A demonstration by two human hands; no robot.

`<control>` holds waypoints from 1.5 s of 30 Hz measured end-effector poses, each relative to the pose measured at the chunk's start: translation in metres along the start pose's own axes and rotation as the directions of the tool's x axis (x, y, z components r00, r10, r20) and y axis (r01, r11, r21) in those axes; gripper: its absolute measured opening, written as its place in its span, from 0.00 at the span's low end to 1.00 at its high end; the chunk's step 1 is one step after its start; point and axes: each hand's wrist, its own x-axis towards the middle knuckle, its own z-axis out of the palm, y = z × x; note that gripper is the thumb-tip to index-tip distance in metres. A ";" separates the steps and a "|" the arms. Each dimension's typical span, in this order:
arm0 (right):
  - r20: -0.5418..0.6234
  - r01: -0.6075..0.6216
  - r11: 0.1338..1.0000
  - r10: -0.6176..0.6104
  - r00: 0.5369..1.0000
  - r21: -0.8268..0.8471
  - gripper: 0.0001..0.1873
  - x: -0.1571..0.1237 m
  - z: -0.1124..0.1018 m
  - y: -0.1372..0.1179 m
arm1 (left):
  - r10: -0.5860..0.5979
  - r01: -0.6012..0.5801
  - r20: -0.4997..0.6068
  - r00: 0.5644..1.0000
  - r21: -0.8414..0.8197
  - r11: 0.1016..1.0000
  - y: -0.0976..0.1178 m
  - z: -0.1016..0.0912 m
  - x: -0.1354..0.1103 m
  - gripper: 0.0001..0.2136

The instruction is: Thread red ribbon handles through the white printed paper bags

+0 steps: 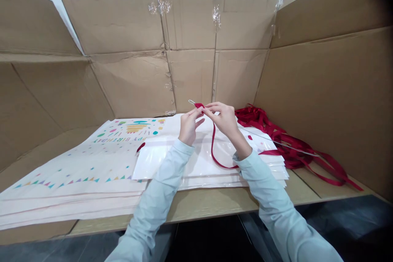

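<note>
My left hand (188, 126) and my right hand (225, 119) meet above a pile of glossy white paper sheets or bags (172, 151). Between their fingertips they pinch the end of a red ribbon (213, 141), which droops in a curve below my right hand. A small pale loop (191, 101) sticks out at the left of the pinched ribbon end. From behind my right wrist a thin, straight rod or wire (282, 144) reaches to the right; whether it joins the loop is hidden by my hand.
A heap of red ribbon (260, 118) lies at the right, trailing toward the front edge. Larger white printed sheets or bags (101, 163) with birthday lettering are stacked at the left. Cardboard walls (132, 82) stand at the back and both sides.
</note>
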 end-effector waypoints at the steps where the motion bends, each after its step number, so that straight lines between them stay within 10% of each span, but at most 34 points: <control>1: 0.006 0.021 1.000 -0.021 1.000 -0.013 0.12 -0.001 0.001 0.000 | -0.017 0.016 -0.027 0.999 -0.036 0.999 -0.001 0.001 0.000 0.09; 6: 0.005 -0.079 0.992 0.079 0.997 0.097 0.08 -0.002 0.006 -0.003 | 0.022 -0.031 -0.116 0.993 -0.077 0.997 -0.009 0.006 0.000 0.06; 13: 0.150 -0.351 0.817 0.318 0.936 0.457 0.17 0.005 -0.003 0.012 | 0.098 -0.096 0.033 0.995 -0.053 0.994 -0.016 0.009 0.002 0.08; 28: 0.238 -0.404 0.816 0.331 0.913 0.414 0.18 0.000 -0.034 0.020 | 0.130 -0.157 0.107 0.986 0.307 0.939 -0.027 0.009 -0.003 0.16; 31: 0.243 -0.461 0.844 0.404 0.882 0.272 0.18 -0.007 -0.073 0.039 | 0.169 -0.390 0.407 0.898 0.558 0.732 -0.036 0.007 -0.012 0.18; 34: 0.267 -0.553 0.833 0.526 0.808 0.033 0.15 -0.013 -0.118 0.062 | 0.019 -0.713 0.753 0.658 0.614 0.339 -0.050 0.003 -0.024 0.21; 36: 0.343 -0.592 0.796 0.595 0.727 -0.126 0.13 -0.016 -0.140 0.075 | -0.115 -0.798 0.806 0.580 0.591 0.119 -0.058 -0.001 -0.031 0.24; 41: 0.501 -0.648 0.720 0.668 0.550 -0.247 0.13 -0.030 -0.155 0.091 | -0.184 -0.770 0.748 0.638 0.620 -0.147 -0.054 -0.023 -0.047 0.23; 45: 0.631 -0.648 0.748 0.574 0.522 -0.145 0.14 -0.046 -0.134 0.092 | -0.154 -0.652 0.635 0.757 0.717 -0.245 -0.033 -0.049 -0.057 0.22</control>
